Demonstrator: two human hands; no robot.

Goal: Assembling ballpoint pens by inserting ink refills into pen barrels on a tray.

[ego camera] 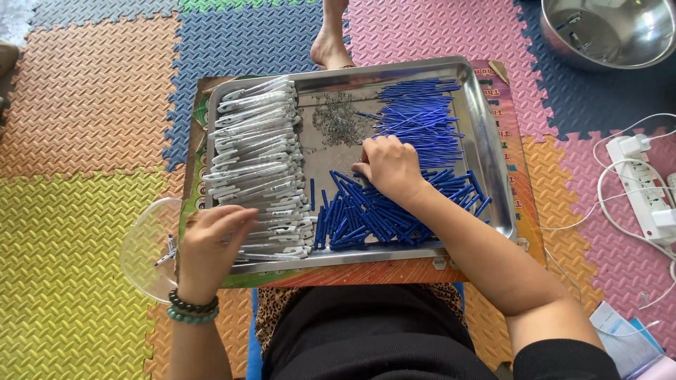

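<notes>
Tray (pixel 486 127) crowded; left hand (pixel 211 243) at near rim, right hand (pixel 391 165) mid-tray; grip states unclear.

Left hand (pixel 211 246), at about 8 o'clock in the view: the wrist carries two beaded bracelets (pixel 192 309), one of dark brown-black beads and, just below it, one of turquoise beads; the forearm is bare. Right hand (pixel 391 167), near centre: bare forearm ending in a black sleeve (pixel 563 360) at 5 o'clock. At 6 o'clock, a black garment (pixel 366 334) covers the torso, edged by leopard-print fabric (pixel 271 317).
</notes>
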